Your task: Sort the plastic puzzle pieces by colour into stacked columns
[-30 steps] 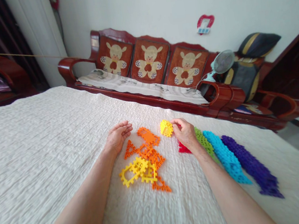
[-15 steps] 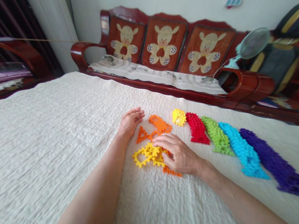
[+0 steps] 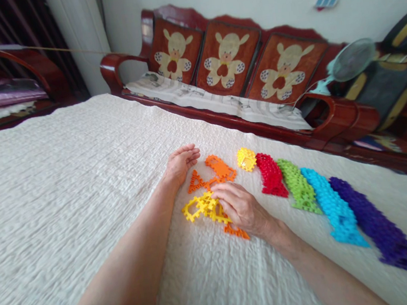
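My left hand (image 3: 183, 164) rests on its edge on the white quilted cover, fingers stretched and holding nothing. Just right of it lie flat orange toothed building pieces (image 3: 220, 167), one of them a triangle frame (image 3: 195, 181). My right hand (image 3: 242, 207) is over a small heap of yellow toothed building pieces (image 3: 203, 205), its fingers closed at the heap's right side on a yellow piece. The fingers partly cover the contact. Another orange piece (image 3: 237, 231) sticks out below this hand.
Stacks of linked pieces run rightward in a row: yellow (image 3: 246, 159), red (image 3: 271, 176), green (image 3: 298, 187), blue (image 3: 334, 206) and purple (image 3: 375, 225). Behind the quilted cover (image 3: 77, 153) stand a wooden sofa (image 3: 124, 63) with bear cushions and a fan (image 3: 353, 60).
My right fingers have drawn closer together on the yellow pieces, which have shifted slightly. My left hand stays in place. The view has moved a little.
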The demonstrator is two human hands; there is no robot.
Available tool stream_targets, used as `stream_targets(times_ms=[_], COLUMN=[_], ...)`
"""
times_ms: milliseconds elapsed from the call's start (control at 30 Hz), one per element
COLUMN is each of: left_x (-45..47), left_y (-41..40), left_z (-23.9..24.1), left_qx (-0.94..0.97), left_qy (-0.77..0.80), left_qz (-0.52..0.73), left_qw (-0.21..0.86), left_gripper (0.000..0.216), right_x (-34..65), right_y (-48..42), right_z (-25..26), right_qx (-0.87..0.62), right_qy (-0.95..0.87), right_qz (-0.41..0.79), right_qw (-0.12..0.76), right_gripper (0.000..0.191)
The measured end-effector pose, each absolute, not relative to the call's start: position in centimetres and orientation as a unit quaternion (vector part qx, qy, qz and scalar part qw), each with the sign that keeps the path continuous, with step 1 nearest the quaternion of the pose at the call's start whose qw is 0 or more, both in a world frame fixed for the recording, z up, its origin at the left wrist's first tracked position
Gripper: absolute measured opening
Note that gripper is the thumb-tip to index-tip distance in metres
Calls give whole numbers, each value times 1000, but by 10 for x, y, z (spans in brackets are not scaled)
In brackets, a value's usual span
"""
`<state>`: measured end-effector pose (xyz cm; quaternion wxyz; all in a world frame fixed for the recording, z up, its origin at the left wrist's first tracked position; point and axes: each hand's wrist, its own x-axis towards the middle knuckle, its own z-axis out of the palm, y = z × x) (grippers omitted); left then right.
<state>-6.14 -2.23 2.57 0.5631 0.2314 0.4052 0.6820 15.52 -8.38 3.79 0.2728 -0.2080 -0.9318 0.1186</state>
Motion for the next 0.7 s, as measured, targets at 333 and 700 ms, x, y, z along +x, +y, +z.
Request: stream_targets(times_ms=[333, 700], left_x=[-61, -61], left_y=[-21, -21], left_z=[26, 25], left_qx=[227, 230], left_qy=[408, 408], left_qz=[681, 681], left_qw=[564, 562], left_gripper=[20, 20], right_x=[166, 168], right_y=[-68, -65], right_z=[42, 44], right_qx=[-261, -351], right_qy=[-869, -830], right_qz=[170, 288], right_qw=[384, 325], right_gripper=[29, 13])
